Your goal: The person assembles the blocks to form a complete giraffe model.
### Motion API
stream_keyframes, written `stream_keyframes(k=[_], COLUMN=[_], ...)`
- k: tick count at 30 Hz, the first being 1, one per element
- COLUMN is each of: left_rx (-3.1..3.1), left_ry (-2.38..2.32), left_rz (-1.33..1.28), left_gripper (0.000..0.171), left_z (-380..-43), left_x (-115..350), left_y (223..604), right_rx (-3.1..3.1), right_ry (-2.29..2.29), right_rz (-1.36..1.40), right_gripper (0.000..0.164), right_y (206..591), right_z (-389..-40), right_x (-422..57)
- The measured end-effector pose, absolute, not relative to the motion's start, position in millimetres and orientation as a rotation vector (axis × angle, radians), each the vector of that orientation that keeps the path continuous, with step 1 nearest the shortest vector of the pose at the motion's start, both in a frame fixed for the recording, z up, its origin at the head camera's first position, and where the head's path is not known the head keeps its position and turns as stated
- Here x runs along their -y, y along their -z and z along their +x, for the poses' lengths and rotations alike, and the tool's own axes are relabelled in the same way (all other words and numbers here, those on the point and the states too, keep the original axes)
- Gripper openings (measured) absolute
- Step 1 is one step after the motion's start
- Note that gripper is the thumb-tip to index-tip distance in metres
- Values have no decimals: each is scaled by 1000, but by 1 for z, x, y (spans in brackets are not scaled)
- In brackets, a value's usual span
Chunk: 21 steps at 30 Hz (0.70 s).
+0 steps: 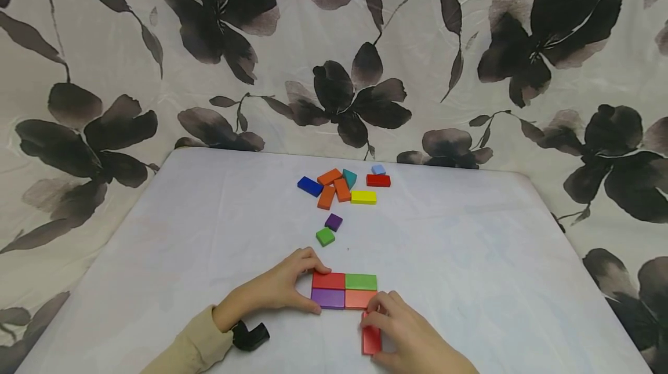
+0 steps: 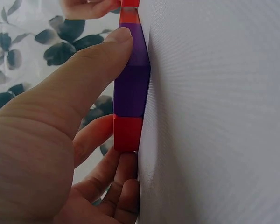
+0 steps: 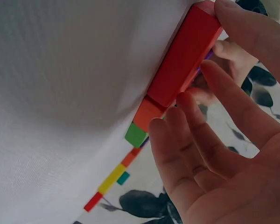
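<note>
A flat rectangle of blocks lies on the table: a red block and a green block above a purple block and an orange block. My left hand holds its left end, the thumb on the purple block's near edge and the fingers at the red block's far side. With my right hand, I pinch another red block lengthwise. It points toward me, its far end close to the orange block's near edge; my fingers partly cover it in the head view.
Farther back lie a small green block and a small purple one. Behind them sit several loose blocks, among them a blue block and a yellow block. A black strap hangs at my left wrist. Floral cloth borders the white table.
</note>
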<state>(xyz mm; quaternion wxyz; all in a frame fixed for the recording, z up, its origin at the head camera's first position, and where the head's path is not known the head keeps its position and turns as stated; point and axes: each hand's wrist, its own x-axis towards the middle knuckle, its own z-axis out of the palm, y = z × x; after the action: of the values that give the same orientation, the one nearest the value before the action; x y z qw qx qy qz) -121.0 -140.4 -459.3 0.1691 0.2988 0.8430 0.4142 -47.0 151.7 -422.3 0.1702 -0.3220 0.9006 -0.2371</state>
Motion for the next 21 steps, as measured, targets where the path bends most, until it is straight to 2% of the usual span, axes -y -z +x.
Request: stream_keyframes(k=[13, 17, 21], left_rx=[-2392, -2393, -2393], left_ry=[-1186, -1184, -1187], left_rz=[854, 854, 859], left_gripper=[55, 55, 55], left_z=[-122, -122, -122], left_x=[140, 140, 140], left_y=[460, 460, 460], right_rx=[-2520, -2555, -2617], right_ry=[771, 767, 716], right_rz=[-853, -801, -789], right_gripper=[36, 55, 86], right_y=[420, 419, 419], right_z=[-51, -52, -55], right_x=[-154, -154, -154])
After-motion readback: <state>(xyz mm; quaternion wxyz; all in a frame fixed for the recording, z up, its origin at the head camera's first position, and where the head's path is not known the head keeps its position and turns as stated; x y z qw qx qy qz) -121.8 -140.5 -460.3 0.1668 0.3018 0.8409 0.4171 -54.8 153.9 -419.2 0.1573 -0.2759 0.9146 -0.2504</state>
